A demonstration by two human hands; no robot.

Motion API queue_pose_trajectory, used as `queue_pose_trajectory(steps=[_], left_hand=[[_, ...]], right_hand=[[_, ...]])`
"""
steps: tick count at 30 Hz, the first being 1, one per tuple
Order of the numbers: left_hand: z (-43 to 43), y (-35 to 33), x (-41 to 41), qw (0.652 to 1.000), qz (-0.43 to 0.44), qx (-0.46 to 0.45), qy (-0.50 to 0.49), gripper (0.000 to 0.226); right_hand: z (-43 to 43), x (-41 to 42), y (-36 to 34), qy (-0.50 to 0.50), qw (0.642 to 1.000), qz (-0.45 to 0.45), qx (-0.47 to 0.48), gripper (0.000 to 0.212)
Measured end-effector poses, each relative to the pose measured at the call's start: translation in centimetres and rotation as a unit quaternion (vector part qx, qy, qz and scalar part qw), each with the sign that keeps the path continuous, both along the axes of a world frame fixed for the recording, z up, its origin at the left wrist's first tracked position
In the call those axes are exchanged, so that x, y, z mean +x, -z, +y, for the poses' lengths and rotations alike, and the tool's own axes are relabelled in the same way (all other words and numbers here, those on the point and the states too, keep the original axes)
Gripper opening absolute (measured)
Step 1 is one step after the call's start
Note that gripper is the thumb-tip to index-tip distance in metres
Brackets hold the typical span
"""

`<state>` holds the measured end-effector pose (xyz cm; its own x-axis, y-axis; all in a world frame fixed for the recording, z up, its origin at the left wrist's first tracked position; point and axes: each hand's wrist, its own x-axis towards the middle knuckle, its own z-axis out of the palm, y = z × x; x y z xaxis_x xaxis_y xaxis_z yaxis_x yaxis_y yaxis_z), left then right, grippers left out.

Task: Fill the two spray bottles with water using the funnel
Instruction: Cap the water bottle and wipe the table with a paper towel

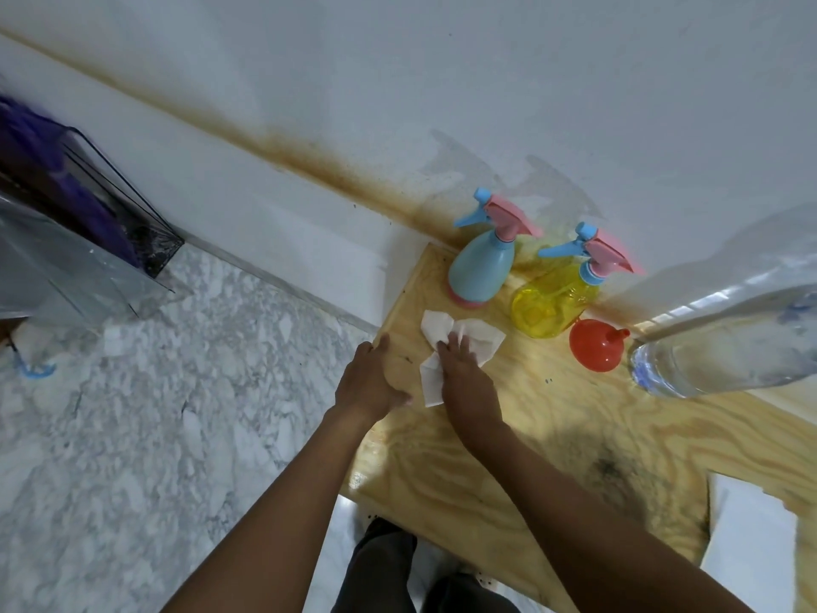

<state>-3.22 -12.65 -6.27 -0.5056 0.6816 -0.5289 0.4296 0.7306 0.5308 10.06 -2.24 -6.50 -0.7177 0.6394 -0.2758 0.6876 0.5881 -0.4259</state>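
Against the white wall, stained brown along its foot, a plywood table stands over marble floor.

Clear plastic bag at far left on the floor, partly blurred.

Water bottle: clear, large in view at right, base on the table, upper part running out of frame. Fill level cannot be told.

White sheet on the table's near right corner.

Left hand: at the table's left edge, fingers nearly straight and reaching over the rim, thumb lying on the top. Holds nothing.

Right hand: palm down on the tissue, fingers straight and slightly spread, pressing it flat to the wood. No grip.

Blue sprayer: upright at the far left corner, near the wall, pink-and-blue trigger head on.

Yellow sprayer: upright just right of the blue one, translucent, trigger head on. Fill level cannot be told.

Tissue: white, crumpled, in front of the blue sprayer, apart from both.

Funnel: red, on its side, spout pointing right, between the yellow sprayer and the water bottle, just beside the yellow one.
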Motion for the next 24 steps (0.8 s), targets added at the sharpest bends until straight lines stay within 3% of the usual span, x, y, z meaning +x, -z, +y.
queue_pose_trajectory(steps=[4, 9, 15, 24], left_hand=[[0.0, -0.4, 0.1, 1.0, 0.001, -0.001, 0.006, 0.112], [-0.1, -1.3, 0.3, 1.0, 0.003, -0.02, 0.009, 0.111], [0.2, -3.5, 1.8, 0.999, 0.022, -0.043, 0.015, 0.079], [3.5, -11.0, 9.9, 0.987, 0.007, 0.14, 0.078, 0.052]], right_hand=[[-1.5, 2.0, -0.6, -0.057, 0.997, -0.045, -0.008, 0.055], [-1.0, 4.1, -2.4, -0.091, 0.99, -0.025, -0.101, 0.051], [1.7, 7.1, -7.5, 0.077, 0.986, 0.088, -0.117, 0.029], [2.8, 17.3, -13.8, 0.192, 0.959, 0.203, -0.048, 0.02]])
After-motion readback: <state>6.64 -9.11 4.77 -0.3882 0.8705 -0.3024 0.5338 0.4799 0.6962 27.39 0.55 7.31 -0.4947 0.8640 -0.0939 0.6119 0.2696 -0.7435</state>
